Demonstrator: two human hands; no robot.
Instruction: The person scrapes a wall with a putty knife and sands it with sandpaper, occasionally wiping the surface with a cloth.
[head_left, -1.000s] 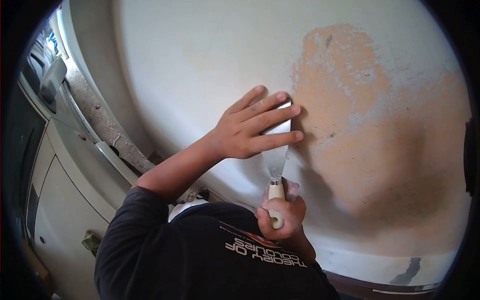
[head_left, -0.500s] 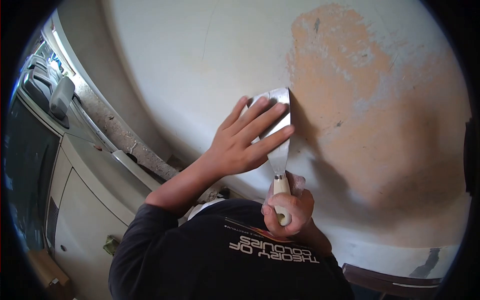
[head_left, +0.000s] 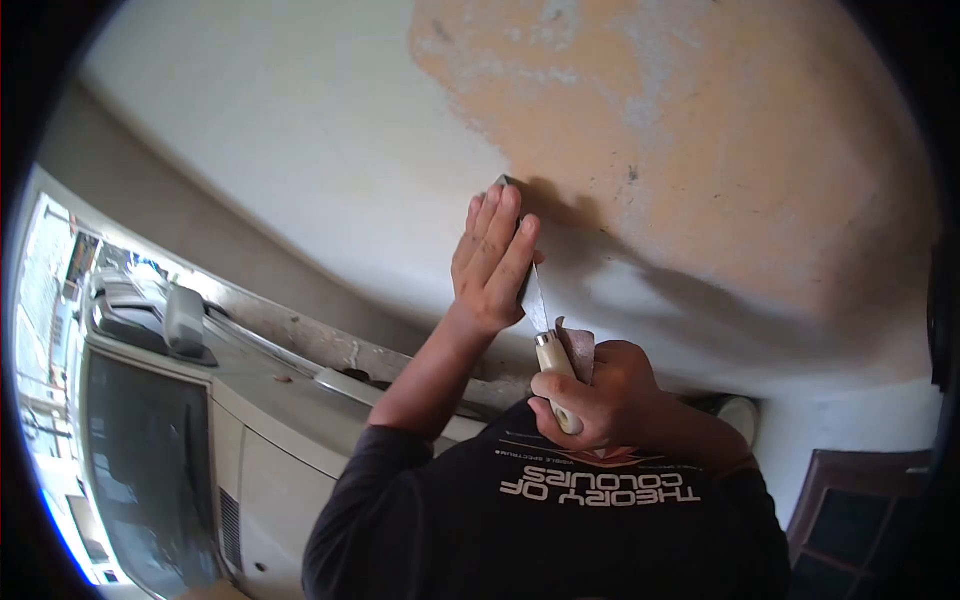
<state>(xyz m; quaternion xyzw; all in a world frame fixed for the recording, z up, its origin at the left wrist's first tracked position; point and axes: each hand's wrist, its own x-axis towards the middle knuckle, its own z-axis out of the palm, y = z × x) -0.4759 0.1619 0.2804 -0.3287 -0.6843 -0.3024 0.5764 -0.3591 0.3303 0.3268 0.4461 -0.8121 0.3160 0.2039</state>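
My right hand [head_left: 615, 400] is wrapped around the cream handle of a putty knife [head_left: 538, 300]. A piece of brownish sheet resembling sandpaper [head_left: 577, 350] sticks up between that hand and the handle. My left hand [head_left: 490, 255] lies with straight fingers along the metal blade and covers most of it. One blade corner shows past the fingertips, close to the wall [head_left: 330, 150]; whether it touches is hard to tell. Right of the blade spreads a peach-coloured patch [head_left: 720, 170] of bare wall with ragged paint edges.
A pale vehicle [head_left: 280, 420] with a side mirror [head_left: 186, 320] stands to my left. Between it and the wall runs a rough ledge [head_left: 330, 335]. At lower right is a dark framed panel [head_left: 850, 510]; a round pale container [head_left: 738, 418] sits behind my right arm.
My view has turned, so the vehicle shows more and the patch sits higher. The putty knife has tilted, its blade now nearly edge-on. The left fingers have drawn closer together on it.
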